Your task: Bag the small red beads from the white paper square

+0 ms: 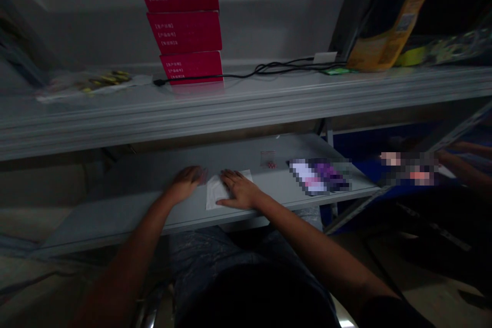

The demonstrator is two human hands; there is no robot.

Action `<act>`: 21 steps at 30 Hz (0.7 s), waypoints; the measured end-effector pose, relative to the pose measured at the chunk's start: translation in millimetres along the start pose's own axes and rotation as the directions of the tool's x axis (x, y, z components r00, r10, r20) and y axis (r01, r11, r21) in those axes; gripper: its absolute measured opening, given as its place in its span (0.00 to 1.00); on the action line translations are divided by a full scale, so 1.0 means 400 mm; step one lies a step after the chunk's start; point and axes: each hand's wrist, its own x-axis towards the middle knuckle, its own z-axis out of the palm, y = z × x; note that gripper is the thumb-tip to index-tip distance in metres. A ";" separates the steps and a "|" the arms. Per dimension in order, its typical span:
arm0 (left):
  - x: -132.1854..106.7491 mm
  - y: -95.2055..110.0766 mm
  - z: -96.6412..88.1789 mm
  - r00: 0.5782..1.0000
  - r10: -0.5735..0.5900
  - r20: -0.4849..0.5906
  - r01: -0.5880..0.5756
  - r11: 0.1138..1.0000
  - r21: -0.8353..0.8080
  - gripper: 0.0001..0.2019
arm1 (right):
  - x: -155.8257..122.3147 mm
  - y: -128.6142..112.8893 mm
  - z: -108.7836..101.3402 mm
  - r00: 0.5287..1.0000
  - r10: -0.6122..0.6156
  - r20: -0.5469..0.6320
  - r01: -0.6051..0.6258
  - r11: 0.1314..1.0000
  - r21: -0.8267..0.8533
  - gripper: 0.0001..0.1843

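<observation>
Both my hands rest on a low grey shelf [126,200] in dim light. My right hand [239,189] lies flat, fingers spread, on a white sheet or flat packet [213,193]. My left hand [187,182] sits just left of that sheet, fingers curled around a small pinkish item [202,175] that is too dark to name. A small clear bag with red pieces [268,159] lies further right on the same shelf.
An upper shelf [246,100] carries three stacked magenta boxes [185,25], a black cable [265,70], a clear bag of yellow parts [98,81] and a yellow-black carton [388,20]. Blurred items [321,175] lie at the shelf's right end. Another person's arm [461,164] shows at right.
</observation>
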 end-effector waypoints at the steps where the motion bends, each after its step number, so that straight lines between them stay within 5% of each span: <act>1: -0.009 0.000 0.026 1.000 0.022 -0.004 -0.022 0.999 0.047 0.25 | 0.001 0.002 0.001 1.000 -0.009 -0.014 0.009 1.000 0.022 0.51; 4: -0.023 -0.003 0.071 0.999 0.034 -0.006 -0.033 0.985 0.171 0.26 | 0.008 0.027 -0.009 0.998 -0.002 -0.055 0.010 0.991 0.136 0.49; 7: -0.022 -0.007 0.079 1.000 -0.008 0.015 0.005 0.982 0.190 0.29 | 0.016 0.093 -0.059 0.981 0.159 -0.115 -0.137 0.974 0.181 0.39; 12: -0.018 0.000 0.073 0.997 -0.065 0.041 0.057 0.985 0.162 0.35 | 0.014 0.245 -0.197 0.845 0.500 -0.189 -0.534 0.807 -0.252 0.28; 17: -0.017 0.000 0.089 0.996 -0.081 0.021 0.077 0.984 0.162 0.37 | -0.009 0.323 -0.238 0.759 0.638 -0.131 -0.632 0.672 -0.387 0.18; 21: -0.020 0.001 0.095 0.990 -0.049 -0.131 0.071 0.982 0.172 0.42 | -0.015 0.337 -0.226 0.735 0.663 -0.144 -0.653 0.634 -0.414 0.16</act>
